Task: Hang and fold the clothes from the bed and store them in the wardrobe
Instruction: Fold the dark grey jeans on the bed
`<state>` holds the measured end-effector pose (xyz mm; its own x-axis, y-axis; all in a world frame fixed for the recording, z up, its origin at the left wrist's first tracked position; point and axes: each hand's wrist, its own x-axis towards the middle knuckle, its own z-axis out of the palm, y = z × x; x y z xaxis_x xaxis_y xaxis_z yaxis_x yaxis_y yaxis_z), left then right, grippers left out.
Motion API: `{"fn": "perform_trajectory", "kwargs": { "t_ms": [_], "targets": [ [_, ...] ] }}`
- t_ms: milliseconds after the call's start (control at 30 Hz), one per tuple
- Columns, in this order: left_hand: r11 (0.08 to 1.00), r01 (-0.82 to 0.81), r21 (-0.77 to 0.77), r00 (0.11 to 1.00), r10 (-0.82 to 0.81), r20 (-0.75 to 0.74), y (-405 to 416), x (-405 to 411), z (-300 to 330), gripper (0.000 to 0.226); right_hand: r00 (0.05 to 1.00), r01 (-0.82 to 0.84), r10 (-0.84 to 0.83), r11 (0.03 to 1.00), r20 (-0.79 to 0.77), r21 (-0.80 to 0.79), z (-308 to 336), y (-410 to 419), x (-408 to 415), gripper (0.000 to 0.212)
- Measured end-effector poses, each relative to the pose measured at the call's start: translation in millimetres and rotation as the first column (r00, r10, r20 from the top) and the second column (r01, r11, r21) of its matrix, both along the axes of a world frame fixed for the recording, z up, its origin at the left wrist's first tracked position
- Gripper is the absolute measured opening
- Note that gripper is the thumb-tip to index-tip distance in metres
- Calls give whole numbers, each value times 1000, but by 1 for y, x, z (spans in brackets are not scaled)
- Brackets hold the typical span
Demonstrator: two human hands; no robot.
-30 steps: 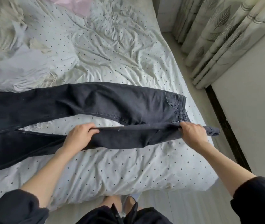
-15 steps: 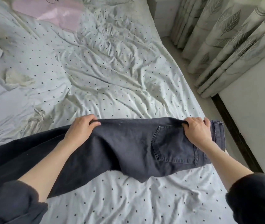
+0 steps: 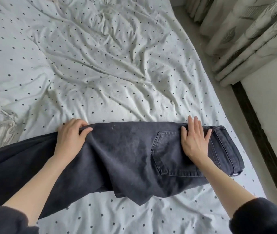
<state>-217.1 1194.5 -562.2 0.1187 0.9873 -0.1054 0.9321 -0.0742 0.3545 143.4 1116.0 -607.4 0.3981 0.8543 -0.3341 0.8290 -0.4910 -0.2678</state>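
One pair of dark jeans (image 3: 126,159), two bare hands and one bed (image 3: 100,65) are in view; one patch pocket (image 3: 169,154) shows on the jeans. At the far left edge a pale crumpled fabric (image 3: 1,122) lies on the polka-dot sheet (image 3: 117,48); what it is cannot be told. The jeans lie across the near part of the bed, folded lengthwise, the legs running off the left edge of the frame and the waistband (image 3: 227,147) at the right, close to the bed's right edge. The left hand (image 3: 71,137) sits at the far folded edge of the jeans, around the thigh section; its fingers curl over that edge with the thumb on top, so the grip is pinching the denim. Its forearm runs from the near left corner, out of a dark sleeve (image 3: 4,220). The right hand (image 3: 195,141) lies flat on the seat of the jeans, over the far right corner of the pocket and just left of the waistband; fingers are straight and slightly spread, pointing far, the palm pressing down on the cloth, so the grip is spread and holds nothing. Its forearm comes from the near right corner, also in a dark sleeve. Right of the bed are a strip of floor (image 3: 235,102), patterned curtains (image 3: 245,31) at the far right, and a dark baseboard (image 3: 259,132) under a pale wall.
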Motion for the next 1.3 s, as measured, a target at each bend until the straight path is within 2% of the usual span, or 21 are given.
{"fn": "perform_trajectory", "kwargs": {
  "t_ms": [100, 233, 400, 600, 667, 767, 900, 967, 1067, 1167, 1300],
  "targets": [
    [998, -17, 68, 999, 20, -41, -10, 1, 6, 13, 996, -95, 95, 996, -1, 0, 15, 0, -28, 58],
    [997, -42, 70, 992, 50, -116, -31, -17, 20, 22, 959, -284, 282, 958, -32, -35, 25, -19, -87, 63],
    [994, -101, 39, 975, 107, -194, -62, -74, 35, 43, 945, -323, 321, 946, -62, -24, 37, -35, -134, 66],
    [972, -234, 34, 948, 236, -214, -107, -156, 40, 44, 877, -432, 440, 898, -194, 81, 66, -39, -215, 59],
    [963, -265, 40, 935, 267, -235, -120, -191, 36, 42, 868, -445, 462, 886, -179, 131, 75, -36, -251, 60],
    [951, -308, -33, 897, 279, -342, -132, -244, 29, 44, 859, -494, 511, 844, -36, 208, 85, -31, -302, 57],
    [950, -286, -128, 882, 209, -423, -142, -319, 27, 35, 766, -627, 641, 727, 51, 280, 93, -22, -385, 50],
    [961, -246, -123, 899, 179, -399, -142, -347, 33, 27, 720, -680, 692, 685, 59, 259, 95, -11, -423, 50],
    [990, -136, 39, 936, 141, -322, -135, -394, 51, 18, 616, -777, 784, 586, 82, 230, 94, 8, -494, 49],
    [972, 7, 237, 948, 68, -310, -108, -408, 65, 11, 566, -808, 820, 530, 85, 257, 94, 16, -529, 44],
    [983, 7, 182, 964, 42, -264, -77, -420, 58, 14, 578, -812, 810, 558, 101, 172, 89, 27, -541, 38]
  ]
}}
